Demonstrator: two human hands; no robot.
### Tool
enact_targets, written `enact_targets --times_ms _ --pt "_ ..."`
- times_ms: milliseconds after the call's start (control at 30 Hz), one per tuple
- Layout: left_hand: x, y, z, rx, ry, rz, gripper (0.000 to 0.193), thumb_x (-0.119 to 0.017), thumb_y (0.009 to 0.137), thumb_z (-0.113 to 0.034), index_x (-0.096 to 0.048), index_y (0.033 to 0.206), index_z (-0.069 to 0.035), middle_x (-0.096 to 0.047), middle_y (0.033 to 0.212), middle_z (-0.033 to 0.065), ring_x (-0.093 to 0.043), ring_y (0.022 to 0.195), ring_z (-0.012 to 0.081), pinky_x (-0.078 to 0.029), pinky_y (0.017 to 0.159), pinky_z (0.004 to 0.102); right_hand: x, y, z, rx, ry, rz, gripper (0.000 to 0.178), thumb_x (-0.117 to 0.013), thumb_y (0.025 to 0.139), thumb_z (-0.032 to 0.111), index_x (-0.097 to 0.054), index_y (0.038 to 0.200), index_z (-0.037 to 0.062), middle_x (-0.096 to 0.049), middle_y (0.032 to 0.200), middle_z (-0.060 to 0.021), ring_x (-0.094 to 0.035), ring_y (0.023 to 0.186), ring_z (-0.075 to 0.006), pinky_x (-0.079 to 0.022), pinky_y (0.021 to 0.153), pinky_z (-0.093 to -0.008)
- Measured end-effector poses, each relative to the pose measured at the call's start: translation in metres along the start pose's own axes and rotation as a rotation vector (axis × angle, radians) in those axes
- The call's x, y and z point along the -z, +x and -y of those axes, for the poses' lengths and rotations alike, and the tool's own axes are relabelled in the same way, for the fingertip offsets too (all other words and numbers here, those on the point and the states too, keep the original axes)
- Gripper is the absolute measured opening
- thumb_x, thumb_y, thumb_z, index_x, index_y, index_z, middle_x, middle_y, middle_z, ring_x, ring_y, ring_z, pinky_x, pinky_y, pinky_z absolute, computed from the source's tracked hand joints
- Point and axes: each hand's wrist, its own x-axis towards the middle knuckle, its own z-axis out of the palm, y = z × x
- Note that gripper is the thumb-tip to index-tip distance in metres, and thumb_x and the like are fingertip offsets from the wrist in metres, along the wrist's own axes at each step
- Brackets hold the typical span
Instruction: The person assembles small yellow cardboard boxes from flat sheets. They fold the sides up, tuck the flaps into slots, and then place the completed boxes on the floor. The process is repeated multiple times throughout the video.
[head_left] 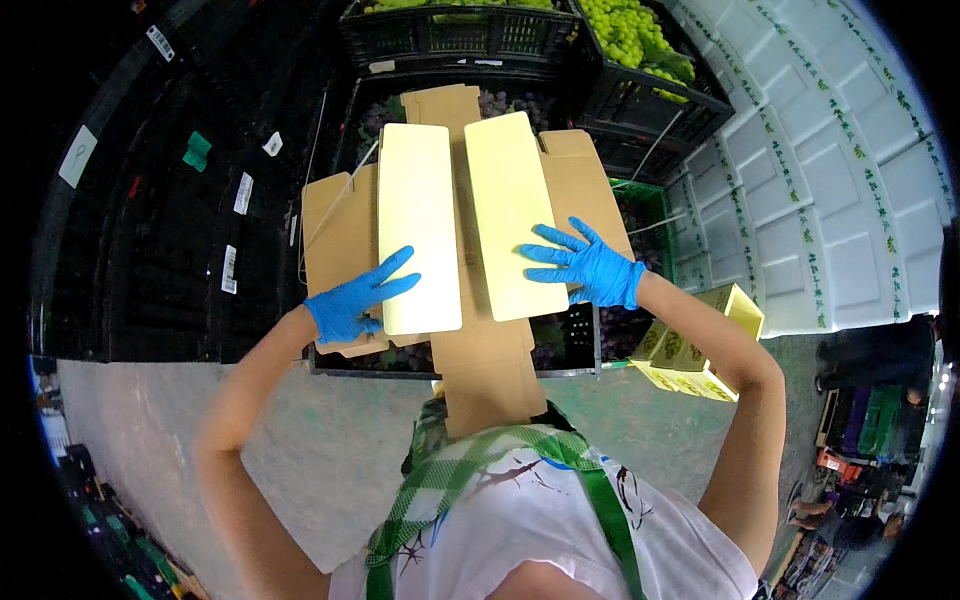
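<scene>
So the cardboard (490,365) is lying over a black crate (580,335) of dark grapes (385,112), two yellow panels side by side on top. Left hand (350,306) has its fingers splayed over the left panel's (420,220) outer edge; right hand's (597,272) fingers are spread flat on the right panel (507,210), nothing clenched. Green grapes (620,32) sit up beyond.

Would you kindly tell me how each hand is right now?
Left hand: open, touching the left yellow panel.
Right hand: open, touching the right yellow panel.
</scene>
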Motion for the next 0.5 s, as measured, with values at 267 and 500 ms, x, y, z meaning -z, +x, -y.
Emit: enact_targets --times_ms 267,500 --pt "-0.013 0.027 0.051 -0.246 0.230 0.072 0.048 -0.060 0.068 -0.012 -0.043 0.113 -0.008 -0.037 0.123 0.0123 -0.046 0.099 0.0271 -0.042 0.081 0.0323 -0.025 0.008 -0.031 0.142 -0.047 -0.202 0.040 -0.065 0.061 0.021 -0.055 0.099 0.0231 -0.043 0.119 0.0013 -0.034 0.115 -0.0235 -0.029 0.091 -0.0452" --pt "0.084 0.054 0.017 0.021 -0.176 -0.336 0.023 -0.060 0.067 -0.005 -0.055 0.089 -0.004 -0.053 0.089 0.0072 -0.052 0.084 0.0163 -0.042 0.077 0.0267 0.043 0.050 -0.056 -0.157 0.272 -0.633 0.037 -0.063 0.068 0.030 -0.052 0.090 0.0019 -0.055 0.087 -0.0117 -0.052 0.081 -0.0283 -0.043 0.069 -0.0340"
